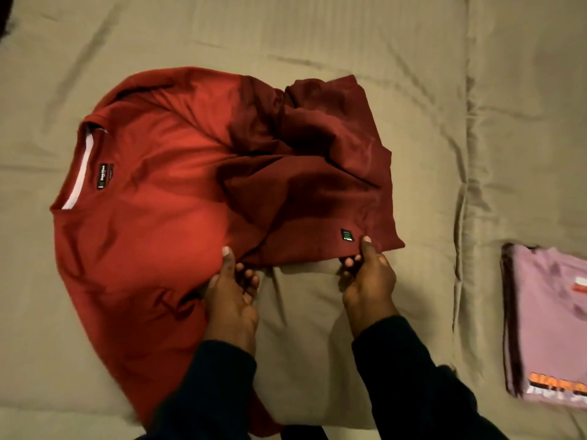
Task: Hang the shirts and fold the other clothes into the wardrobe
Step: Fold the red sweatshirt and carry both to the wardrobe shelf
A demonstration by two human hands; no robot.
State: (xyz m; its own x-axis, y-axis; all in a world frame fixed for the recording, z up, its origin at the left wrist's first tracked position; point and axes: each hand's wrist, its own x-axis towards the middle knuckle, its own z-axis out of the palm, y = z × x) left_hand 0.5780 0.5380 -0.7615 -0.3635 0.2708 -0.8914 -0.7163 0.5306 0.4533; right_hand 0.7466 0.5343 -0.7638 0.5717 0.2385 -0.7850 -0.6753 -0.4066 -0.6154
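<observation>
A red T-shirt (pixel 165 192) lies on the bed, its collar and black neck label toward the left. Its lower part is bunched and folded over toward the right, where a small green tag shows near the hem. My left hand (pixel 233 293) pinches the near edge of the shirt at its middle, thumb on top and fingers underneath. My right hand (pixel 368 274) pinches the hem just right of the green tag, thumb on top. Both arms wear dark sleeves.
The tan bedsheet (pixel 317 36) covers the whole bed and is creased, with a seam running down the right side. A folded pale pink T-shirt (pixel 552 325) with orange print lies at the right edge, on other folded clothes.
</observation>
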